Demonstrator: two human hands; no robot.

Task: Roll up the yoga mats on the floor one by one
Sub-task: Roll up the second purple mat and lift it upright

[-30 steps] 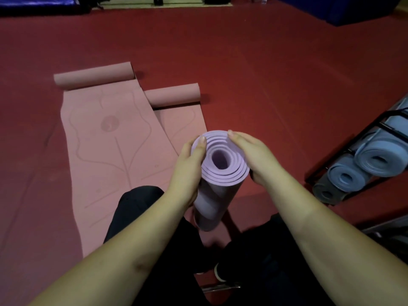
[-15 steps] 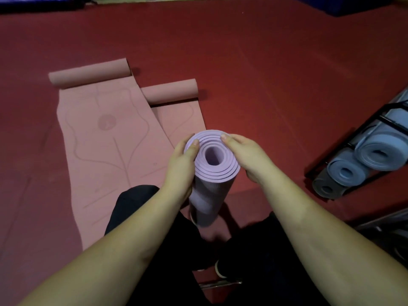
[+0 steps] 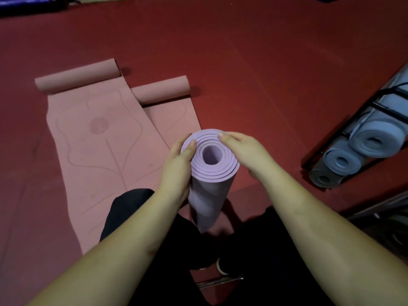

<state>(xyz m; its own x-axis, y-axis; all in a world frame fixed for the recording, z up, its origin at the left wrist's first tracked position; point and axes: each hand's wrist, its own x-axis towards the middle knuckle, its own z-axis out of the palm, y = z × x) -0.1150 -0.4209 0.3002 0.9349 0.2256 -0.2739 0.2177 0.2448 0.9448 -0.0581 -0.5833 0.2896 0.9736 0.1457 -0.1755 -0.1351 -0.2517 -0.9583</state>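
A rolled purple yoga mat (image 3: 207, 186) stands upright on the floor between my legs, its spiral end facing up. My left hand (image 3: 176, 166) grips its upper left side, thumb on the rim. My right hand (image 3: 245, 151) holds the upper right side, fingers curled over the rim. Two pink yoga mats lie mostly unrolled on the red floor: a large pink mat (image 3: 95, 146) at left and a second pink mat (image 3: 174, 115) partly under it, each with its far end curled into a roll.
A black rack (image 3: 384, 107) at the right holds rolled blue mats (image 3: 375, 140) and a grey one (image 3: 324, 177). Dark blue padding (image 3: 26, 3) lines the far edge. My black trousers (image 3: 128, 208) and a shoe (image 3: 220, 266) are below the mat.
The view has shifted slightly; the purple roll stays upright between my hands. My fingers have adjusted a little on the top rim.
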